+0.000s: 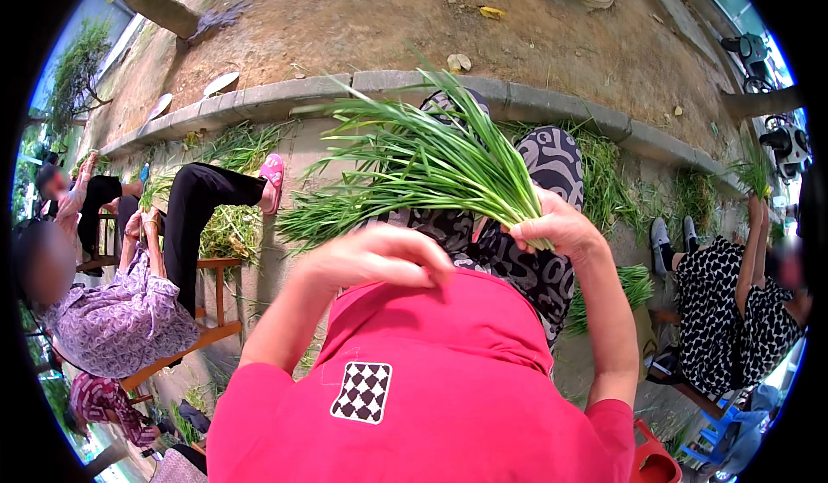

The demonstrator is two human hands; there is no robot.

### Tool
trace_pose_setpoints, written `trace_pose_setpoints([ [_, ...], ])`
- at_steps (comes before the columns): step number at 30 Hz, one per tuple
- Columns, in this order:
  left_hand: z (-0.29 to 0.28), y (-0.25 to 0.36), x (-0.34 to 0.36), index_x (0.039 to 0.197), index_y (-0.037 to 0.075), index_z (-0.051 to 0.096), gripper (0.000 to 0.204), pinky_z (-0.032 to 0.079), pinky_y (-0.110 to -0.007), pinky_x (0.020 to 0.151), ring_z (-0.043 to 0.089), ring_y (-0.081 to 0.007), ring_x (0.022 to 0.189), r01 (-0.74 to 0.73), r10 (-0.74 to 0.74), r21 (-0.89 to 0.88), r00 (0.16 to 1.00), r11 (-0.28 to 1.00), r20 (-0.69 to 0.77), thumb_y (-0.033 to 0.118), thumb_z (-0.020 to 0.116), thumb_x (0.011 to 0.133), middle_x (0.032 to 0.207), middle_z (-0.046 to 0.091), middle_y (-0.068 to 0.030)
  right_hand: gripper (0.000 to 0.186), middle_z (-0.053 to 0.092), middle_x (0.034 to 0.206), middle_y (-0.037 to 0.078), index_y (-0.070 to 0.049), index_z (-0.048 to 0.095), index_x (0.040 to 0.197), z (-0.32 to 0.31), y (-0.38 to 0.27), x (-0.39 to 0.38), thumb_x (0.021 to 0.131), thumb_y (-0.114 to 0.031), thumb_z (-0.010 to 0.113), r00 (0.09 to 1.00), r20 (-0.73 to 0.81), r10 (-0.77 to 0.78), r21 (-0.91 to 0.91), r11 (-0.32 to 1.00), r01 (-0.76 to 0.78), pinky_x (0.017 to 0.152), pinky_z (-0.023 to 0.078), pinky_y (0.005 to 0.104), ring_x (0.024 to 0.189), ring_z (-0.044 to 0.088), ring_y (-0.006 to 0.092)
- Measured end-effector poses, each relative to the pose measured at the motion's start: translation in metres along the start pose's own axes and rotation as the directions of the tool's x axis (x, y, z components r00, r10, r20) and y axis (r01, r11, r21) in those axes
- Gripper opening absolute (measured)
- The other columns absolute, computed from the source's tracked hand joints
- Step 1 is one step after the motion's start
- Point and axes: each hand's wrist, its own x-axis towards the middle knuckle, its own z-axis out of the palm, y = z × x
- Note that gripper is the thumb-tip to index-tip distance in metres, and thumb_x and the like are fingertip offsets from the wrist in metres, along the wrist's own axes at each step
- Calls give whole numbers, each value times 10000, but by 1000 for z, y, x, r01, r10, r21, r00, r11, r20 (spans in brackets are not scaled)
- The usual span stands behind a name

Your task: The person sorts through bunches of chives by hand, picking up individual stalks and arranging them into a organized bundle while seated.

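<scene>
Green stalks point(423, 164) were held in a bunch over your knees, their leafy tips fanning toward your left, with bare brown soil point(362, 34) stretching widest of all beyond your feet. Your red shirt point(448, 362) filled the lower middle. Along the near side of the soil ran a pale stone curb point(638, 134), bent into an arc by the lens. To your left sat a person in a purple patterned top point(125, 319), on a wooden chair point(226, 332); to your right, another in a black-and-white dress point(711, 302) held up greenery point(752, 171). Your dark trousers point(552, 159) had a grey swirling pattern and showed beneath and beside the bunch. Loose green heaps point(604, 185) lay near the curb, and a yellower pile point(231, 233) lay on the paving to your left.

Your right grip point(561, 224) was clamped around the pale ends of the stalks. Your left grip point(379, 257), fingers bent, was near the front of your shirt; blur meant I could not tell whether its fingertips met. Smaller were the checkered patch point(362, 392) on your shirt, a pink slipper point(272, 171) and, smallest, a yellow leaf point(492, 12) on the soil.
</scene>
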Motion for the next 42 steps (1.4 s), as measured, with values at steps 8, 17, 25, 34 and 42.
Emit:
trace_pose_setpoints([
  [8,-1,-30,75,1301,38,497,695,385,-366,1007,505,-195,1186,-24,16,-83,996,996,-87,556,617,854,1246,572,-98,321,626,851,88,26,572,1054,35,-6,15,781,-61,716,996,-27,-90,432,897,93,471,493,211,606,600,107],
  [17,9,-25,73,1350,-5,432,868,438,-402,1002,536,-225,1158,-398,313,-577,917,713,-246,603,669,778,1287,530,-144,396,603,909,119,22,543,1062,99,8,1,750,-105,752,997,13,-77,494,868,60,502,474,257,636,584,150],
  [25,1,7,70,1162,-22,581,484,500,-373,882,607,-244,1011,-359,255,-302,908,883,-332,294,658,804,1094,626,-152,351,612,919,115,12,564,1059,108,5,13,766,-95,724,976,-61,-211,349,911,219,574,514,295,682,616,186],
  [34,-29,-27,98,1163,-32,577,483,510,-380,876,630,-242,968,-237,105,-562,961,793,-258,334,604,848,1058,644,-142,294,605,938,91,-1,552,1066,105,25,29,814,-97,669,977,-182,-108,461,869,181,626,520,299,726,604,166],
  [42,-21,-45,99,1289,-25,494,623,544,-352,814,644,-231,942,-244,103,-583,959,775,-264,444,570,886,1160,627,-165,273,603,936,90,-1,551,1064,98,41,35,827,-75,665,978,-198,-64,597,783,172,629,537,297,732,602,164],
])
